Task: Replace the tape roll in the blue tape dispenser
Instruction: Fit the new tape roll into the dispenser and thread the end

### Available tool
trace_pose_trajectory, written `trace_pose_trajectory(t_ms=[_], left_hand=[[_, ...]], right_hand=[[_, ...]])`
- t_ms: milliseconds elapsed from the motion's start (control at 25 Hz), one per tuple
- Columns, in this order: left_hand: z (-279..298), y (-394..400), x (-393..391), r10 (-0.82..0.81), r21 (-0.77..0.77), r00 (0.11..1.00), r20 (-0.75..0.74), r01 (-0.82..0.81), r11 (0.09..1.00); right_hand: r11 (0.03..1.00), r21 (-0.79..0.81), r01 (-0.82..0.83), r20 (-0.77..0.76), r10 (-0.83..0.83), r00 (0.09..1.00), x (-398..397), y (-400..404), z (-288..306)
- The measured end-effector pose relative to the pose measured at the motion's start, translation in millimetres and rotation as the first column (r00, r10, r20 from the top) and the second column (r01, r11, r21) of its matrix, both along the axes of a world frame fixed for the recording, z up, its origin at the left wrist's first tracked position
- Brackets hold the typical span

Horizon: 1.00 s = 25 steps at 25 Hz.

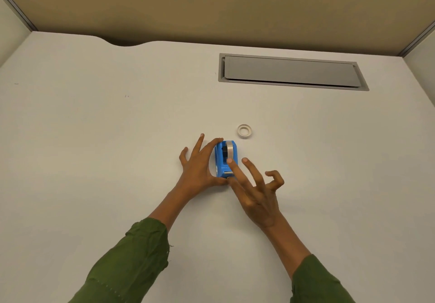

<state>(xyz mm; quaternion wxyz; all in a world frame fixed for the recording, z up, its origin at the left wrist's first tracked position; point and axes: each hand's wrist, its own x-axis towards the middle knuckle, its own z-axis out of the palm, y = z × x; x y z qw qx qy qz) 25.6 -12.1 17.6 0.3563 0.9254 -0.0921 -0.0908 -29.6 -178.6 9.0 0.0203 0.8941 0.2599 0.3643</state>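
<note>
Large off-white desk [94,137], bare surface, tan partition wall [211,3] along the far edge. Grey rectangular metal cable hatch [292,71] set flush into the desk, far right, lid down.

Two green sleeves [131,262] come in from the bottom edge.

Left hand [200,168]: fingers spread, thumb and index bracing the left side and near end of the small blue plastic tape dispenser [221,161]. Steadying it on the desk, not lifting.

Right hand [254,189]: spread loose, index fingertip [230,161] resting on top of the dispenser, outer fingers curled and clear of it. Nothing gripped.

Dispenser sits mid-desk, upright, a roll of pale tape [231,150] seated in it.

Small white tape ring [244,131] lies flat on the desk just beyond the dispenser to the right, not touching it or either hand.
</note>
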Motion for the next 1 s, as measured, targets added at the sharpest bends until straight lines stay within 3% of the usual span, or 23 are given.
trace_pose_trajectory(t_ms=[120, 200, 280, 360, 440, 560, 720, 1000], left_hand=[[4.0, 1.2, -1.4, -0.016, -0.015, 1.0, -0.012, 0.016, 1.0], [7.1, 4.6, -2.2, -0.053, -0.004, 0.998, -0.041, 0.053, 0.999], [9.9, 8.3, -3.7, -0.098, 0.008, 0.992, -0.075, 0.099, 0.995], [11.8, 8.8, -5.6, -0.098, -0.013, 0.99, -0.099, 0.097, 0.995], [13.5, 5.4, -6.6, -0.041, -0.08, 0.994, -0.102, 0.033, 0.996], [17.7, -0.1, -6.6, 0.021, -0.146, 0.994, -0.109, -0.037, 0.989], [22.8, 0.8, -6.8, 0.027, -0.14, 0.991, -0.132, -0.045, 0.989], [22.9, 1.3, -5.4, 0.03, -0.132, 0.987, -0.156, -0.051, 0.99]], right_hand=[[0.993, 0.102, 0.051, -0.09, -0.042, 0.995, -10.8, -0.9, -5.1], [0.924, 0.35, 0.156, -0.259, -0.065, 0.964, -17.5, -1.8, -7.9], [0.698, 0.633, 0.335, -0.456, -0.013, 0.89, -19.5, -3.6, -5.0], [0.489, 0.741, 0.459, -0.575, 0.111, 0.811, -16.2, -5.3, 1.3], [0.419, 0.766, 0.488, -0.61, 0.233, 0.757, -8.0, -6.8, 9.7], [0.439, 0.772, 0.461, -0.616, 0.334, 0.714, 13.5, -7.7, 22.0], [0.566, 0.729, 0.384, -0.638, 0.36, 0.681, 36.4, -5.9, 21.6], [0.55, 0.742, 0.383, -0.639, 0.408, 0.652, 36.5, 1.0, 19.0]])
